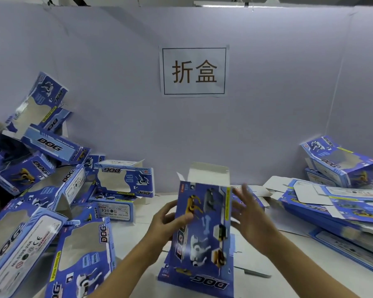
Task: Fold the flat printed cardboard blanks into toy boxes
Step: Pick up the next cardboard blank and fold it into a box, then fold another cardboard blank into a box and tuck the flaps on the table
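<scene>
The left hand [168, 220] is gripping the box in progress [202, 222] at lower centre of the frame, thumb lying across the printed front face, fingers curled round its left edge. The right hand [249, 214] is hovering just beside the box's right edge, fingers spread and straight, blurred; cannot tell if the fingertips are touching the cardboard. The box is standing upright, blue with printed dogs and "DOG" lettering, its white top flaps [209, 173] sticking up open at the far end, bottom flap [202, 280] lying out toward the camera on the white table [142, 214].

To the right of the frame, a stack of flat blanks [336, 203] is lying on the table, fanned and overlapping. Above it, at far right, two folded boxes [342, 162] are resting against the wall. At the left of the frame, a heap of folded boxes [52, 190] is piling up from lower left to mid left, tilted every which way, window cutouts showing. Behind everything, a pale lilac partition [116, 82] is carrying a white paper sign [194, 70] with two Chinese characters, upper centre.
</scene>
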